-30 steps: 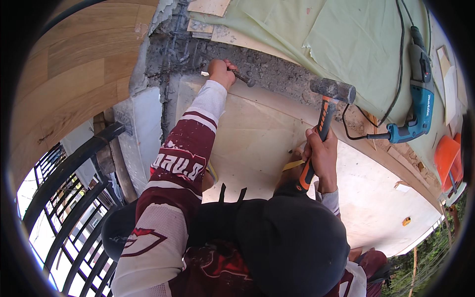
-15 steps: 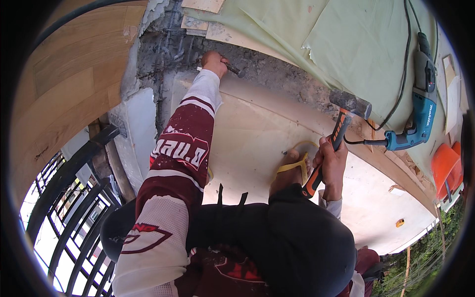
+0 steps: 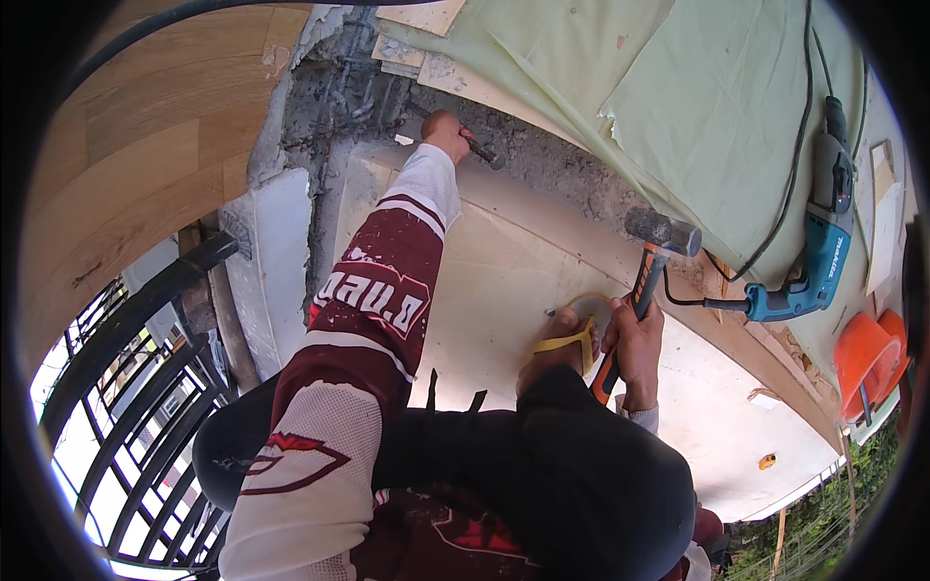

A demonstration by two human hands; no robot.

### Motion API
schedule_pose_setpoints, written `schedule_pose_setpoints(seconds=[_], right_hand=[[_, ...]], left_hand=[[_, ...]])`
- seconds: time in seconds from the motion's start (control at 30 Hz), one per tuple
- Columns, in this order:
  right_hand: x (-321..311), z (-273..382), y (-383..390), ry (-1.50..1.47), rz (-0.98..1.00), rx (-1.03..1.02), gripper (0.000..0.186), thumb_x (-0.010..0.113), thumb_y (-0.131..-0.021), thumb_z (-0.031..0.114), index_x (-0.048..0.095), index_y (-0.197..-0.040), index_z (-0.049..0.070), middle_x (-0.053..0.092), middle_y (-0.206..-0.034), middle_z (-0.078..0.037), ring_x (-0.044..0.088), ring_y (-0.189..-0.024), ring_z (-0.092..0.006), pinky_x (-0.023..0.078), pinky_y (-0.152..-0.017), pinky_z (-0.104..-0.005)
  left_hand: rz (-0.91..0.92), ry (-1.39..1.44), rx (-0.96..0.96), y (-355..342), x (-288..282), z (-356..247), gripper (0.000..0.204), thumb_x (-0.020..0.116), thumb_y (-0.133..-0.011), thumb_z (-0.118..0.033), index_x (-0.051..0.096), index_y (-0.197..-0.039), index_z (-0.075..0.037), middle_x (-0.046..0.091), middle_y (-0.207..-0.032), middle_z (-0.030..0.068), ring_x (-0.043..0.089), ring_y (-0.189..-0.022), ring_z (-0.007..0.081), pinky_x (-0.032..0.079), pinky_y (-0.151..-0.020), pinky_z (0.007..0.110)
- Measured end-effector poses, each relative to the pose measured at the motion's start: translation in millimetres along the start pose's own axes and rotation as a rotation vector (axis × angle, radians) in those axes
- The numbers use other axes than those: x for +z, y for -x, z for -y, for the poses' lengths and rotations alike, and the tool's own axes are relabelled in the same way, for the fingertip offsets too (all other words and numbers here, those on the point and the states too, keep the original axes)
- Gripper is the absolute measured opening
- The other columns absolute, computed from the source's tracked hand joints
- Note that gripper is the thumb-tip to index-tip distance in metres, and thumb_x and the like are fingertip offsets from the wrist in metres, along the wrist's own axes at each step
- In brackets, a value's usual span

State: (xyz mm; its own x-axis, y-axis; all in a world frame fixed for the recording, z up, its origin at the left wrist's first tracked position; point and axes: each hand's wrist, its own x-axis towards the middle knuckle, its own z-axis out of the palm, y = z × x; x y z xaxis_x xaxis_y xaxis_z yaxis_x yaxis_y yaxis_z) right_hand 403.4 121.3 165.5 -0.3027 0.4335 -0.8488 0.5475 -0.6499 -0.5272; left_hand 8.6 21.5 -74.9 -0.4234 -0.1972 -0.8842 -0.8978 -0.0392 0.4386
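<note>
My left hand (image 3: 448,136) is closed around a steel chisel (image 3: 484,152), which lies at a low slant over the rough concrete channel (image 3: 542,145). The struck end sticks out to the right of my fist; the other end points toward the broken corner at upper left, its tip hard to make out. In my right hand (image 3: 635,344) is a club hammer (image 3: 663,230), gripped by its black-and-orange handle. Its heavy head is raised to the right of the chisel, well apart from it. My sandalled foot (image 3: 562,344) rests on the pale board beside the hammer.
Exposed rebar and pipes (image 3: 354,97) show in the broken corner. A green sheet (image 3: 717,107) covers the far side, with a corded teal drill (image 3: 823,252) on it. An orange hard hat (image 3: 865,353) lies at right. Black railing (image 3: 145,329) stands at lower left, beside wood-look tiles (image 3: 155,126).
The whole view has shifted slightly. The hammer has moved a little left, toward the chisel. My left hand keeps hold of the chisel, and more of its far end shows.
</note>
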Motion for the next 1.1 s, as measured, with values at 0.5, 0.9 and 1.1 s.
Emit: schedule_pose_setpoints(seconds=[0.5, 0.9, 1.1], right_hand=[[-12.8, -34.1, 14.1, -0.102, -0.096, -0.029, 0.017, 0.061, -0.093, 0.016, 0.050, -0.088, 0.005, 0.049, -0.055, -0.002, 0.046, -0.039, -0.0108, 0.040, -0.039, -0.0256], [-23.0, -45.6, 15.6, -0.053, -0.102, 0.061, 0.020, 0.063, -0.092, 0.017, 0.049, -0.089, 0.003, 0.051, -0.058, -0.002, 0.049, -0.041, -0.0113, 0.041, -0.040, -0.0259], [-19.9, -41.2, 4.8, -0.047, -0.076, 0.065, 0.020, 0.062, -0.092, 0.018, 0.050, -0.088, 0.002, 0.051, -0.059, -0.002, 0.049, -0.042, -0.0106, 0.041, -0.040, -0.0256]], left_hand=[[0.014, 0.292, 0.000, 50.3, 51.0, 41.0, 0.011, 0.058, -0.094, -0.023, 0.059, -0.093, -0.012, 0.058, -0.078, 0.0084, 0.052, -0.066, 0.0190, 0.043, -0.052, 0.033], [0.140, -1.922, 0.715, -9.1, -4.0, 7.9, 0.019, 0.053, -0.092, -0.016, 0.066, -0.081, -0.007, 0.067, -0.091, 0.0042, 0.060, -0.079, 0.0181, 0.051, -0.070, 0.027], [-0.006, -1.806, 0.602, -8.1, 7.0, 35.0, 0.014, 0.059, -0.089, -0.018, 0.068, -0.093, -0.007, 0.068, -0.102, 0.0075, 0.063, -0.088, 0.0178, 0.052, -0.073, 0.028]])
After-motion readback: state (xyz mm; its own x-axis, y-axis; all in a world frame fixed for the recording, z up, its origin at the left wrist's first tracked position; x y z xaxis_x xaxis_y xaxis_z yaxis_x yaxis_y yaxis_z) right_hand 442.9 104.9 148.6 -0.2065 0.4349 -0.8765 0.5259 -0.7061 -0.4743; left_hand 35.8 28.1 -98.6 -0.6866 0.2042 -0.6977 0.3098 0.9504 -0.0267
